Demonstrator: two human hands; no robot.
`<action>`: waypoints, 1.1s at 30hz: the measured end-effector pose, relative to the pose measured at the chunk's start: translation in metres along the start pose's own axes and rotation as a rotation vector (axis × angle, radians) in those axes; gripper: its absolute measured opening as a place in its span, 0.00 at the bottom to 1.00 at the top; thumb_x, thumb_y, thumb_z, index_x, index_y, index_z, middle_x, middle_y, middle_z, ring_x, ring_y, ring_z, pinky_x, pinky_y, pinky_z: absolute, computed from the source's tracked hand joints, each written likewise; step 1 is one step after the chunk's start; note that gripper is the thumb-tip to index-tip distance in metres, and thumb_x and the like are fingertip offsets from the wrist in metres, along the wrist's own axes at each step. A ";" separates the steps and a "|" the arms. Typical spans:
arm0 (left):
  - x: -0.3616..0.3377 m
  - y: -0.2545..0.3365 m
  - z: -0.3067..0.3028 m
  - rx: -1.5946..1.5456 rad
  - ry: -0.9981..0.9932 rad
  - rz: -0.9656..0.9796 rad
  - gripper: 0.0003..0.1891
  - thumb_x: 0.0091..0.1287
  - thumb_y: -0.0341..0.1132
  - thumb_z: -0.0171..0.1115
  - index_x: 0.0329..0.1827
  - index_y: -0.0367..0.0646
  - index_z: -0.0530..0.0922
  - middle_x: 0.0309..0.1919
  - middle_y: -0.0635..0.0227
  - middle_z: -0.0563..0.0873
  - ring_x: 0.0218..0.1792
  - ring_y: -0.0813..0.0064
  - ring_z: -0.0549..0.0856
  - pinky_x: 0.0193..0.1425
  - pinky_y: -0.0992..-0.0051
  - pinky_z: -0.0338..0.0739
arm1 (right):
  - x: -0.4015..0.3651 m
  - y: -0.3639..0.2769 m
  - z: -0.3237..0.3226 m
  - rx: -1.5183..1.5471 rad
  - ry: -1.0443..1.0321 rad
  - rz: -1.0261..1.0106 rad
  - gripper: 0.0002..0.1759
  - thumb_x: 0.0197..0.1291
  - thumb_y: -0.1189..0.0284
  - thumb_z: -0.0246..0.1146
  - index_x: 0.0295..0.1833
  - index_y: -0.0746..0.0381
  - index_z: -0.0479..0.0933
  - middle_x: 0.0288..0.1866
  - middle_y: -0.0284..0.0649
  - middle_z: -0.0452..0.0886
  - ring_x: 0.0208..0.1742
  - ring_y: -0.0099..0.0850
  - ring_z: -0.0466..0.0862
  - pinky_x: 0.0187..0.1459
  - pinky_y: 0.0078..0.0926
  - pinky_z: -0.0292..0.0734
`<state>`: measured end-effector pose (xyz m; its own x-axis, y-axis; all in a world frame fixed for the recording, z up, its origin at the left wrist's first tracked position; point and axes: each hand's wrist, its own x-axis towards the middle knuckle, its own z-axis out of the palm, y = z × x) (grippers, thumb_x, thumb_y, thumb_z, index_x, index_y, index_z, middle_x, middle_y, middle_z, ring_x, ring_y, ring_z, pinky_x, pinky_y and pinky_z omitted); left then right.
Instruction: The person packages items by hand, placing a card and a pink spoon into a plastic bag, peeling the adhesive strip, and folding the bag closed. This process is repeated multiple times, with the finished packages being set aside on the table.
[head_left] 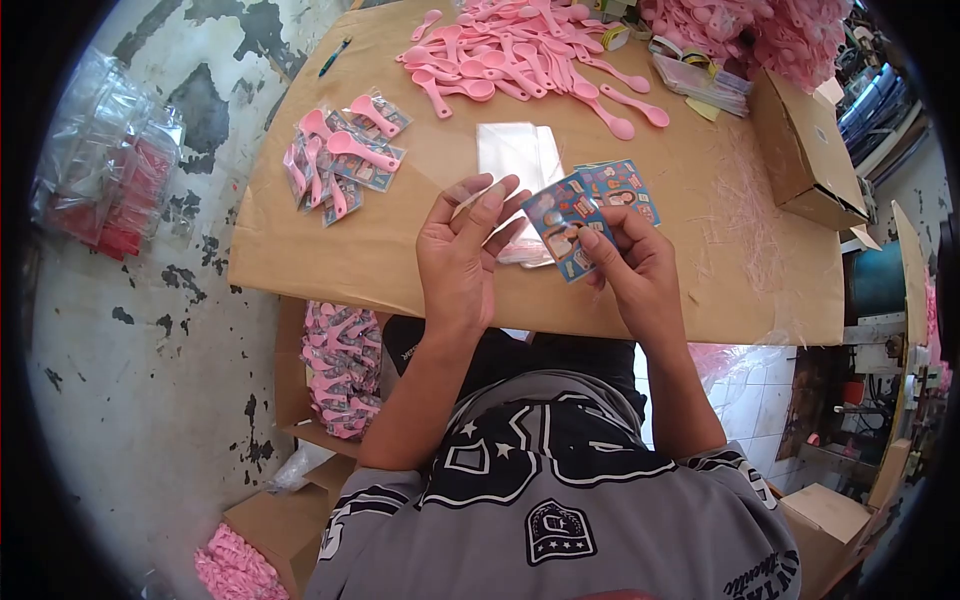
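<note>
Between the thumb and fingers of my right hand (640, 262) is a blue printed card (566, 226), tilted in front of my chest. Another blue card (625, 185) of the same print lies just behind it on the table. My left hand (463, 240) is raised with curled fingers beside the card, pinching what looks like a clear plastic bag (474, 196), of which little more than a pale edge shows. Beneath and between my hands lies a stack of clear plastic bags (508, 150). To the left sit several packed pink spoons (362, 150) with blue cards in clear bags.
Loose pink spoons (500, 60) are heaped at the table's (420, 270) far side. An open cardboard box (805, 150) stands at the right edge, near pink strands (745, 220). A pen (336, 57) lies far left. Below the table, a box holds packed spoons (342, 370).
</note>
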<state>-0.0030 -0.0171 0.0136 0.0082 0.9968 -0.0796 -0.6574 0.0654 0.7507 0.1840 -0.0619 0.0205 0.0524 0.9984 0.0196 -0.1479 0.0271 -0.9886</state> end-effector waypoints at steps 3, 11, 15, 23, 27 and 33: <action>-0.004 -0.004 0.005 0.023 -0.004 -0.018 0.15 0.77 0.31 0.68 0.62 0.39 0.77 0.61 0.52 0.88 0.58 0.66 0.90 0.62 0.69 0.86 | 0.001 0.005 0.004 -0.009 0.054 -0.042 0.14 0.76 0.71 0.68 0.59 0.68 0.79 0.41 0.33 0.87 0.33 0.15 0.81 0.34 0.16 0.77; -0.002 -0.013 0.011 0.009 -0.014 0.028 0.16 0.76 0.30 0.69 0.61 0.35 0.76 0.59 0.47 0.89 0.56 0.65 0.91 0.59 0.67 0.90 | -0.004 0.004 -0.003 -0.181 0.100 -0.064 0.14 0.76 0.73 0.67 0.60 0.69 0.81 0.41 0.33 0.87 0.31 0.15 0.81 0.33 0.16 0.77; -0.002 -0.013 0.012 0.041 0.000 0.015 0.15 0.77 0.30 0.67 0.62 0.37 0.76 0.63 0.48 0.86 0.58 0.63 0.90 0.61 0.66 0.88 | -0.003 0.003 -0.001 -0.096 0.165 -0.100 0.14 0.75 0.73 0.67 0.59 0.70 0.82 0.38 0.32 0.87 0.31 0.14 0.81 0.32 0.16 0.77; -0.003 -0.016 0.011 -0.030 -0.008 0.005 0.15 0.76 0.28 0.69 0.61 0.33 0.77 0.52 0.49 0.92 0.50 0.70 0.92 0.54 0.70 0.90 | 0.001 0.007 -0.010 -0.166 -0.063 0.050 0.15 0.75 0.72 0.68 0.61 0.69 0.81 0.38 0.32 0.86 0.32 0.15 0.81 0.35 0.17 0.78; -0.005 -0.016 0.006 -0.063 -0.043 -0.001 0.15 0.75 0.27 0.69 0.61 0.33 0.77 0.48 0.52 0.92 0.48 0.72 0.92 0.52 0.72 0.90 | 0.005 0.005 -0.006 -0.045 -0.056 -0.001 0.16 0.74 0.73 0.69 0.62 0.68 0.80 0.39 0.32 0.86 0.36 0.17 0.83 0.39 0.17 0.80; -0.004 -0.019 0.004 -0.044 -0.058 -0.004 0.16 0.75 0.26 0.69 0.62 0.32 0.78 0.48 0.54 0.92 0.48 0.73 0.92 0.56 0.71 0.89 | 0.010 0.007 -0.001 0.031 0.056 -0.014 0.12 0.73 0.74 0.70 0.56 0.66 0.78 0.43 0.35 0.87 0.41 0.19 0.85 0.44 0.19 0.83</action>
<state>0.0124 -0.0222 0.0026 0.0543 0.9976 -0.0435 -0.6898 0.0690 0.7207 0.1846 -0.0522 0.0136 0.1098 0.9937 0.0238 -0.1768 0.0431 -0.9833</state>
